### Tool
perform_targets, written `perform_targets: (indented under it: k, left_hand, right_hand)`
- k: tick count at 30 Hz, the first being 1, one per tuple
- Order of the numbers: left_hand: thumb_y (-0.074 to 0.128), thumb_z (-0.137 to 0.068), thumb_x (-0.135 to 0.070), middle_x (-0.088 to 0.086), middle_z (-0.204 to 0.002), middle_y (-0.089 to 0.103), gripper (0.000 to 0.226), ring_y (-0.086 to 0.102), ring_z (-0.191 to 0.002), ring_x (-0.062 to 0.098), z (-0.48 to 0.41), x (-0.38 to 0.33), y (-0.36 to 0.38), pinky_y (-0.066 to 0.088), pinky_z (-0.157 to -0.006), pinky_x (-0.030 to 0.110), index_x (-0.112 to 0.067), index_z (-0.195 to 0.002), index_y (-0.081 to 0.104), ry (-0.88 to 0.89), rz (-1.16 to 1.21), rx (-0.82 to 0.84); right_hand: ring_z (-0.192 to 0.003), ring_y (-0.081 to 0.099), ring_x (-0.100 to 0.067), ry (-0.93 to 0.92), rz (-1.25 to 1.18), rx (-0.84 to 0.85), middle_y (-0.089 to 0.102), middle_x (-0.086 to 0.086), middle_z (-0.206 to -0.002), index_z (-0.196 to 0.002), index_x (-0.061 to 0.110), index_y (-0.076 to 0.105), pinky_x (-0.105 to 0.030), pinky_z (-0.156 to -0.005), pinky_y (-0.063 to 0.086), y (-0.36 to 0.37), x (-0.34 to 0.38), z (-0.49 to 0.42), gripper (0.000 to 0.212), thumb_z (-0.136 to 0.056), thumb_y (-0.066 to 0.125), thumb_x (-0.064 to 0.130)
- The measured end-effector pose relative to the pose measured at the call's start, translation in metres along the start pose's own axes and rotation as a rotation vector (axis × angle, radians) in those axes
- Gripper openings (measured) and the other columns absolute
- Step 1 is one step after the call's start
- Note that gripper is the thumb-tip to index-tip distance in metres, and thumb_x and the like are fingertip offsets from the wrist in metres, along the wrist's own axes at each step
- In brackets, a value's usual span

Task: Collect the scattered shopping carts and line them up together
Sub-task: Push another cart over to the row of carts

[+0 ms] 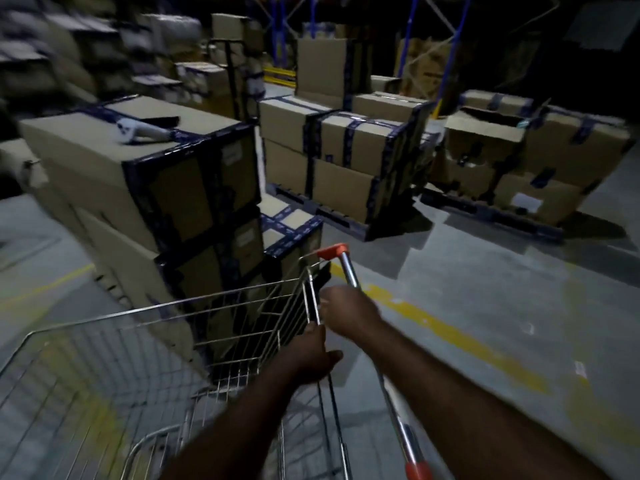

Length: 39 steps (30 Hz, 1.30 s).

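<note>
Over dim warehouse floor (519, 278), outstretched left hand (310, 356) grasps shopping cart (166, 306) rim, right hand (348, 311) its handle (350, 276).

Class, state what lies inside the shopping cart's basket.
Nothing shows inside the shopping cart: only floor and boxes through the wire. The left hand and right hand hide its near right corner.

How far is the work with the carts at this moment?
Done: no lined-up row shows. In hand: one shopping cart, the right hand gripping its handle bar, the left hand holding its rear wire. Left: taking it to other carts, none in view.
</note>
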<state>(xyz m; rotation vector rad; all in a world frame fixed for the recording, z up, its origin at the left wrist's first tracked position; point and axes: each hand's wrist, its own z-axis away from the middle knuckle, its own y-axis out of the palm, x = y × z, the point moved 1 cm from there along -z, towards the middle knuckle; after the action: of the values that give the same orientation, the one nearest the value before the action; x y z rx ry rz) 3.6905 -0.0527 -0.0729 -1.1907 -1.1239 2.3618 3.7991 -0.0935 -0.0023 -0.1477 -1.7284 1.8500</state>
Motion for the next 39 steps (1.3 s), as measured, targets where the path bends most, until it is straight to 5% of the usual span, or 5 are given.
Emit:
perform_targets:
  k: [8, 12, 17, 31, 39]
  left_hand:
    - [0.063, -0.087, -0.037, 0.005, -0.148, 0.049, 0.079, 0.058, -0.122, 0.030, 0.012, -0.012, 0.014, 0.041, -0.086, 0.034, -0.029, -0.152, 0.020, -0.194, 0.001, -0.161]
    - [0.053, -0.084, -0.038, 0.001, -0.139, 0.056, 0.063, 0.058, -0.122, 0.030, 0.016, -0.014, 0.018, 0.040, -0.101, 0.049, -0.034, -0.143, 0.030, -0.307, 0.086, -0.251]
    - [0.040, -0.091, -0.033, 0.004, -0.118, 0.062, 0.033, 0.064, -0.098, 0.028, 0.014, 0.000, 0.031, 0.047, -0.081, 0.037, -0.029, -0.124, 0.045, -0.414, 0.320, -0.345]
    - [0.043, -0.105, -0.026, 0.000, -0.099, 0.061, 0.030, 0.054, -0.077, 0.009, 0.069, 0.064, 0.011, 0.039, -0.064, 0.024, -0.014, -0.131, 0.052, -0.672, 0.418, -0.535]
    - [0.054, -0.095, -0.055, 0.006, -0.125, 0.066, 0.046, 0.063, -0.112, 0.026, 0.139, 0.121, -0.015, 0.045, -0.086, 0.029, -0.021, -0.127, 0.057, -0.856, 0.352, -0.668]
  right_hand:
    - [-0.136, 0.046, -0.023, -0.452, 0.533, 0.234, 0.063, 0.001, -0.134, -0.129, 0.023, 0.067, -0.050, -0.119, 0.019, 0.004, -0.051, -0.077, 0.052, -0.096, 0.039, 0.050]
    - [-0.138, 0.047, -0.020, -0.623, 0.353, 0.125, 0.068, 0.009, -0.126, -0.126, 0.028, 0.071, -0.057, -0.120, 0.003, 0.019, -0.060, -0.097, 0.085, -0.072, 0.016, 0.064]
    - [-0.145, 0.040, -0.018, -0.698, 0.288, 0.178, 0.062, 0.011, -0.139, -0.135, 0.031, 0.065, -0.053, -0.120, -0.010, 0.021, -0.037, -0.112, 0.072, -0.078, 0.032, 0.061]
    - [-0.132, 0.047, -0.020, -0.904, 0.292, 0.148, 0.062, 0.006, -0.135, -0.125, 0.040, 0.069, -0.058, -0.115, 0.015, 0.068, 0.067, -0.082, 0.061, -0.085, 0.033, 0.068]
    - [-0.102, 0.060, -0.022, -0.980, 0.300, 0.130, 0.068, 0.004, -0.109, -0.102, 0.025, 0.072, -0.046, -0.094, 0.034, 0.105, 0.173, -0.054, 0.057, -0.085, 0.032, 0.063]
